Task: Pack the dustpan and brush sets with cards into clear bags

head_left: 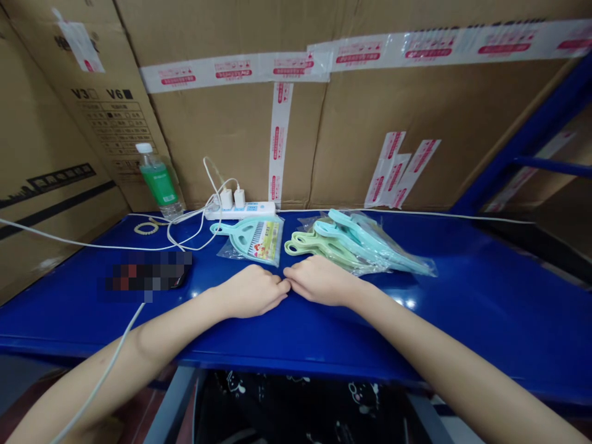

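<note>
My left hand (252, 291) and my right hand (320, 280) rest palm-down on the blue table (462, 296), their fingertips meeting in the middle. Both have fingers curled under and pressed together; what they pinch, if anything, is hidden. Just behind the left hand lies a bagged teal plastic dustpan with a printed card (253, 238). Behind the right hand is a pile of several green and teal plastic pieces in clear bags (356, 246).
A green-labelled water bottle (158, 182) stands at the back left. A white power strip with chargers (239, 208) and white cables (185, 228) lie beside it. A dark object (152, 276) sits left. Taped cardboard boxes (296, 111) wall the back.
</note>
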Motion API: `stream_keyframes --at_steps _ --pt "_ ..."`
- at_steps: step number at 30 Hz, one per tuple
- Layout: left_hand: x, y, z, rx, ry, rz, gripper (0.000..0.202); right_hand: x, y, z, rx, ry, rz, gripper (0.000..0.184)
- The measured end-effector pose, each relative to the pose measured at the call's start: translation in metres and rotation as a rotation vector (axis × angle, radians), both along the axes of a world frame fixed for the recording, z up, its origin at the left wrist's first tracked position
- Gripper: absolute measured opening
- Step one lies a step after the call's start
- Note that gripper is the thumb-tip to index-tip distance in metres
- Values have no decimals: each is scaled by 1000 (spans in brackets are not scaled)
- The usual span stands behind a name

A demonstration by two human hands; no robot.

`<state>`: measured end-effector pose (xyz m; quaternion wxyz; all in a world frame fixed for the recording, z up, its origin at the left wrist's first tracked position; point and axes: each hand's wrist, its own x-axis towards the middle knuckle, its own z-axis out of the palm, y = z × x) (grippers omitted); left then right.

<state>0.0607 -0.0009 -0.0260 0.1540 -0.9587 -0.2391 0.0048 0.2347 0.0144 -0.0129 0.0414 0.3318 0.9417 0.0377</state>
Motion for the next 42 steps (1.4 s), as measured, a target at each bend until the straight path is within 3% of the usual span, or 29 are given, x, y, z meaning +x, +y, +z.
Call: stream_keyframes --at_steps 10,27,36,42 --pt "0 0 1 -6 3 8 17 3 3 -2 20 -7 13 30" --pt "1 -1 1 -17 10 28 17 2 -4 9 28 -17 -46 45" --pt "0 -1 0 -15 5 32 19 4 -1 5 68 -9 -32 41" --pt "0 -1 -1 -3 -24 12 20 6 3 0 45 25 -10 30"
